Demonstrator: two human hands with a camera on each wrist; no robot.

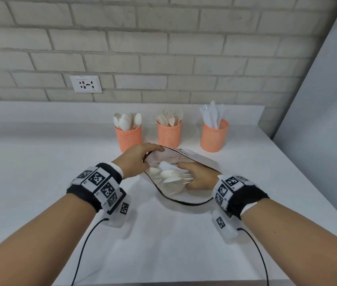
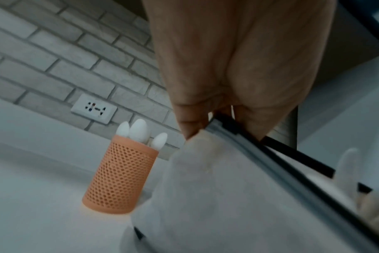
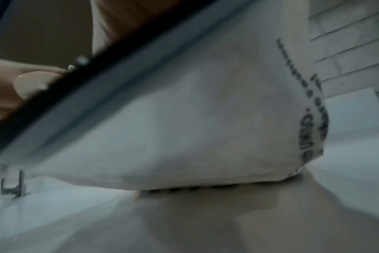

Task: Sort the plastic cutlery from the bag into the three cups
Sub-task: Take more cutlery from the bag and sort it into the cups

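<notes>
White plastic spoons (image 1: 168, 174): bunched in the right hand's (image 1: 199, 178) curled fingers, inside the bag's mouth.
Bag (image 1: 192, 159): left hand (image 1: 137, 159) pinches its black rim, holding it open.
Cups: spoon cup (image 1: 128, 138), fork cup (image 1: 169, 134), knife cup (image 1: 214, 137) stand behind, already part-filled.

Three orange mesh cups (image 1: 128, 137), perforated with small holes, stand on a white bench (image 1: 39, 162); they carry white spoons (image 1: 127, 120), cream forks (image 1: 168, 118) and clear knives (image 1: 212, 115). A frosted white bag (image 1: 184, 157) has a black edge and dark lettering. Pale grey brick wall (image 1: 163, 48); black-and-white checked markers on wristbands (image 1: 98, 185).
</notes>
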